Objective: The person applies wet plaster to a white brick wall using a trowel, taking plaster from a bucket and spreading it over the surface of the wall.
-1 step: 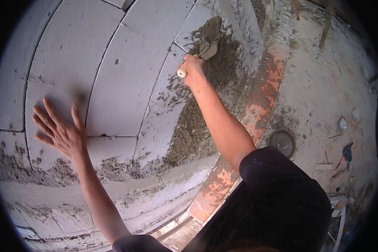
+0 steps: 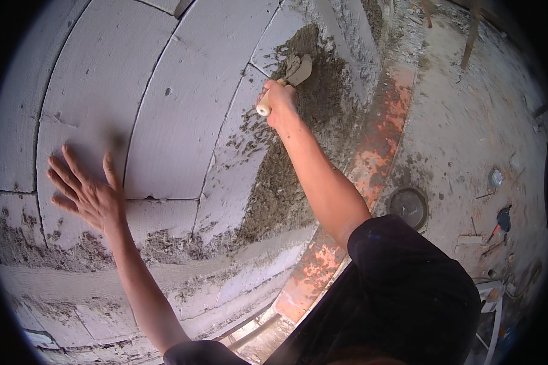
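My right hand (image 2: 279, 102) is wrapped round the pale handle of a trowel (image 2: 299, 71). Some grey mortar sits on the trowel's metal blade, which is over a rough patch of wet mortar (image 2: 319, 91) on the wall. That patch runs down along the block wall (image 2: 182, 103) towards its lower part, with splatters to its left. My left hand (image 2: 93, 191) lies with fingers spread against the pale blocks, holding nothing. Dark joints separate the large blocks.
Beside the wall runs a plank-like strip (image 2: 380, 143) with worn orange paint and mortar stains. Beyond it, on the dusty floor, are a round dark bucket or pan (image 2: 408, 208), scattered debris and a dark tool with a red part (image 2: 502, 220). A pale metal frame (image 2: 492, 304) stands at lower right.
The trowel blade has turned slightly and tipped upward, showing more of its face and the mortar on it. My left hand stays in place on the wall.
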The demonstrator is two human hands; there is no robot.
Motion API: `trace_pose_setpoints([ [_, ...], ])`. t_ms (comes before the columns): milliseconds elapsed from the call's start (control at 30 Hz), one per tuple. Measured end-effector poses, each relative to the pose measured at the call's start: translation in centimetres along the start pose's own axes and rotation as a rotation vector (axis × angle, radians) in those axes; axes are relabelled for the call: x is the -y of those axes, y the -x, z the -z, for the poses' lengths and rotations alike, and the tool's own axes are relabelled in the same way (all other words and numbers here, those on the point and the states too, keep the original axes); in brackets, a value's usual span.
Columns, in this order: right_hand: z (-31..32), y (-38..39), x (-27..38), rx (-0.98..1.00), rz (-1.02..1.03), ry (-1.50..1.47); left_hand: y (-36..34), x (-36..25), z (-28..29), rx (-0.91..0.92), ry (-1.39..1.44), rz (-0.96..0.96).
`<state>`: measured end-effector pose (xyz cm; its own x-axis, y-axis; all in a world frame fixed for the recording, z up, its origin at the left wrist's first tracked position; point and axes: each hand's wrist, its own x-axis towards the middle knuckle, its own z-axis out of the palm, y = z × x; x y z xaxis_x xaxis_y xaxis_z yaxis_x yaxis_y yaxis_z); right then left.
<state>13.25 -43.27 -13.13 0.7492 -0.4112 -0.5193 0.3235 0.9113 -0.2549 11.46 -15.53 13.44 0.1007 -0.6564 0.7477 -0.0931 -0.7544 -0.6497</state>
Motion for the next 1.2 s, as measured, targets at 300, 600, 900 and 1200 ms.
trace_pose_setpoints([
  [300,8.5,5.7,9.2,0.933,0.001,-0.357,0.1,0.0,0.0,-0.010,-0.026,-0.025],
  [600,18.7,5.3,18.4,-0.432,1.061,0.223,-0.2,-0.2,0.2,-0.019,-0.108,-0.063],
  [900,14.8,-6.4,1.0,-0.079,0.778,1.132,0.7,1.2,0.0,0.021,-0.143,-0.077],
  [1200,17.7,-27.5,14.5,-0.076,0.134,0.427,-0.4,0.1,-0.7,0.000,-0.154,-0.036],
])
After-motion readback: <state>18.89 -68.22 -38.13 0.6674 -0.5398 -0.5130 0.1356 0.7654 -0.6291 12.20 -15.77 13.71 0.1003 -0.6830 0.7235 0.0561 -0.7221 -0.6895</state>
